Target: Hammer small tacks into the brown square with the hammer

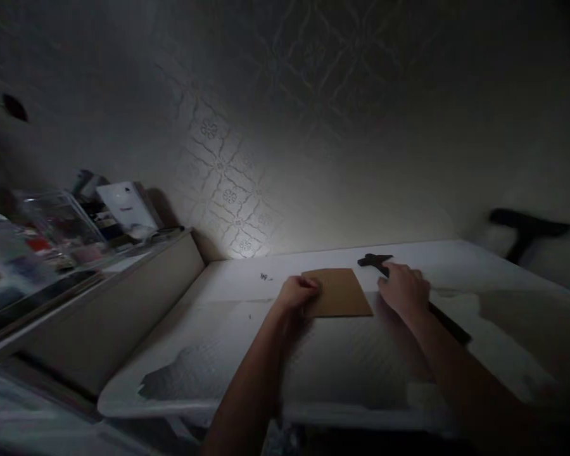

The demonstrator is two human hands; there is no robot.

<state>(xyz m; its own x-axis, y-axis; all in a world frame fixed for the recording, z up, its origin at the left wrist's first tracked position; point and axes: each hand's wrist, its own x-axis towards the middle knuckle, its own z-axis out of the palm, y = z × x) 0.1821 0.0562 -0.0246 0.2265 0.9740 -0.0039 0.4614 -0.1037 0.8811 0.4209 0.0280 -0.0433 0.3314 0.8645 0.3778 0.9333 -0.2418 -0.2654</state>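
A square piece of brown cardboard (344, 294) lies flat on the white table. My left hand (298, 291) rests at its left edge, with thumb and fingertips pinched together over the surface; what is between them, if anything, is too small to make out. In my right hand (406, 291) is a dark hammer (449, 323), gripped around the handle. Its head is just beyond the right edge of the cardboard, and the handle's end sticks out behind my wrist. A small cluster of dark bits (265, 277), perhaps nails, lies left of the cardboard.
The white table (228, 278) has worn grey patches and meets a patterned wall (304, 209). At left, a raised shelf (109, 297) carries a white box (127, 206), a clear plastic container (61, 218) and clutter. A dark hammer-shaped form (527, 228) shows at far right.
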